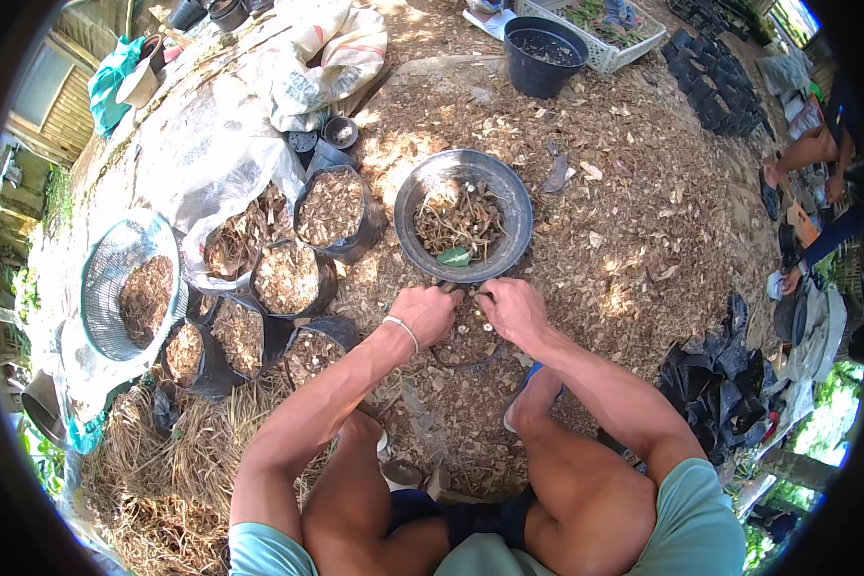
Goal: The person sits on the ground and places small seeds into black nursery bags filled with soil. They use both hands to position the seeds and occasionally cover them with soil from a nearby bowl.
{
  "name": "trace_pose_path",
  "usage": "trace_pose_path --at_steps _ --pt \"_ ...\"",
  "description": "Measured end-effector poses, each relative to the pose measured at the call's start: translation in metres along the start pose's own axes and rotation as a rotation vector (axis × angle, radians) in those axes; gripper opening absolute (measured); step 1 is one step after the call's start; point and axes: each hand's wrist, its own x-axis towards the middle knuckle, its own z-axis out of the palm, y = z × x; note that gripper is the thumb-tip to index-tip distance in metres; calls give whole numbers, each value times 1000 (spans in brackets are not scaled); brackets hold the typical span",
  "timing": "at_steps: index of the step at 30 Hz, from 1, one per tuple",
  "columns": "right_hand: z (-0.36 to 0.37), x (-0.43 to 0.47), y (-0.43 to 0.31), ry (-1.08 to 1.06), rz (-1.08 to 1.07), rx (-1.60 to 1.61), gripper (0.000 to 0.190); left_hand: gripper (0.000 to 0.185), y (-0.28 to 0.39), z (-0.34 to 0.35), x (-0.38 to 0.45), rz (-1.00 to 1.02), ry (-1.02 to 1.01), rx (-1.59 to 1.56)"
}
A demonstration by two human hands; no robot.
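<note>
My left hand point(428, 315), with a white band at the wrist, has its fingers curled on the far rim of a black grow bag point(468, 366). Opposite it, my right hand point(515, 309) pinches the same rim; the fingertips of both are partly hidden. Between my feet, the bag holds a brown mix with a few pale round bits. Just beyond my knuckles rests a round dark basin point(408, 237) containing dry roots or stems. One green leaf point(454, 257) lies in it near the front.
Filled black grow bags point(324, 248) and a mesh basket point(104, 302) stand at left, near straw point(151, 461). A black pot point(543, 83) and a white crate point(623, 57) are at the far side. Black bags point(720, 381) lie right, near another person's leg point(799, 155).
</note>
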Motion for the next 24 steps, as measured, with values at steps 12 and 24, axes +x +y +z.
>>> trace_pose_path --at_steps 12,24 --pt "-5 -4 -2 35 6 14 23 48 3 7 3 57 8 35" --pt "-15 -10 -14 -204 177 -98 37 57 8 3 2 55 -38 63"
